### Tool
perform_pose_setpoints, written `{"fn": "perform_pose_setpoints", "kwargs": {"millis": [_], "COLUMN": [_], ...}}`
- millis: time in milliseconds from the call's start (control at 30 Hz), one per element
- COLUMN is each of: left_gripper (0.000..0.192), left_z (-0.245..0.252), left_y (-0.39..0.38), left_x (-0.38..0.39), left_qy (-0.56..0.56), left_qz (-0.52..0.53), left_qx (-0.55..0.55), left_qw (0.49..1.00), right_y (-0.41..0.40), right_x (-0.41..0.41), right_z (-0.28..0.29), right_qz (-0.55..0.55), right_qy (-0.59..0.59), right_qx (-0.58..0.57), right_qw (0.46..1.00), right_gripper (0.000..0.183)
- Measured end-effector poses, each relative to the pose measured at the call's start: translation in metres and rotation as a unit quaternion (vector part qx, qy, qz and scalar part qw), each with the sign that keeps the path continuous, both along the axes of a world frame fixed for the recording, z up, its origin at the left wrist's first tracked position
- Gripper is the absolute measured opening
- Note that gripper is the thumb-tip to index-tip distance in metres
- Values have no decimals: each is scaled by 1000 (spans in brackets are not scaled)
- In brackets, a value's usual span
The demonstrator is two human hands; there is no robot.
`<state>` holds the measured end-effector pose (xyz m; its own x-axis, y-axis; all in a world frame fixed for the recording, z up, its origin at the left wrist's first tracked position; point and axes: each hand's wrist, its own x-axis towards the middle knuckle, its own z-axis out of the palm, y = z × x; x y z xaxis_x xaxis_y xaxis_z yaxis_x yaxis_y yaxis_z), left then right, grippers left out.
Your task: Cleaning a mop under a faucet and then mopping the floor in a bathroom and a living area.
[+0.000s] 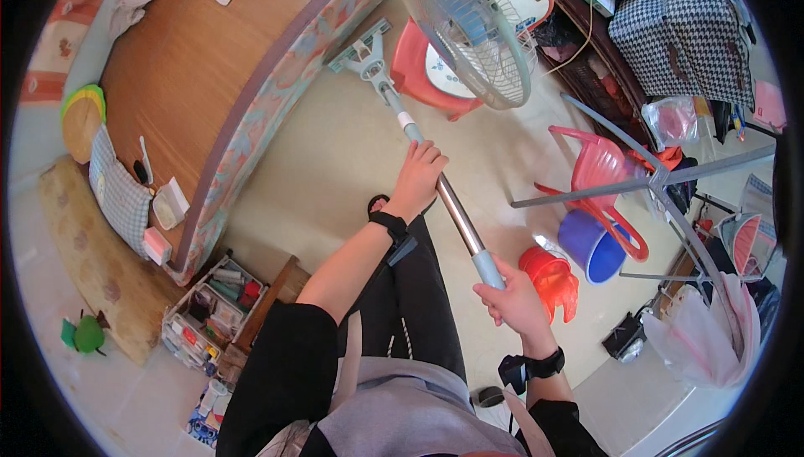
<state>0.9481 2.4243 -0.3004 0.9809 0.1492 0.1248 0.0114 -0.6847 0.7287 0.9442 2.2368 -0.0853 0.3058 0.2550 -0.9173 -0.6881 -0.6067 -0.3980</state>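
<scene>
A long metal mop pole runs diagonally from my hands up to a flat mop head. That head lies on the floor beside the bed's fabric-covered side. My left hand is wrapped around the middle of the pole, just below a grey sleeve. Lower down, my right hand grips the pole near the grey end of its handle, thumb along it. Close to the mop head stands a red plastic chair with a white patterned seat, partly hidden by a standing fan.
Right of my hands are a red bucket with an orange-red rubber glove over its rim, a blue bucket, a pink plastic chair and a metal rack. A bed lies left, with storage baskets near its foot.
</scene>
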Motion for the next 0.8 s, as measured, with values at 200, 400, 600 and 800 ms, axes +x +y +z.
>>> {"fn": "perform_pose_setpoints", "kwargs": {"millis": [200,400,600,800], "left_gripper": [27,19,19,24], "left_z": [-1,-2,0,9], "left_y": [-9,-25,-46,-89], "left_x": [28,39,48,54], "left_qy": [-10,-9,17,-2], "left_qz": [-15,-27,-92,-102], "left_qx": [19,16,39,71], "left_qw": [1000,999,995,992], "right_y": [-8,-24,-47,-74], "right_x": [5,6,3,2], "right_z": [-4,-9,-4,13], "right_qz": [-14,-35,-56,-63], "right_qy": [-51,-71,-91,-119], "right_qx": [-18,-43,-59,-102], "right_qw": [998,996,993,986], "right_gripper": [53,51,50,53]}}
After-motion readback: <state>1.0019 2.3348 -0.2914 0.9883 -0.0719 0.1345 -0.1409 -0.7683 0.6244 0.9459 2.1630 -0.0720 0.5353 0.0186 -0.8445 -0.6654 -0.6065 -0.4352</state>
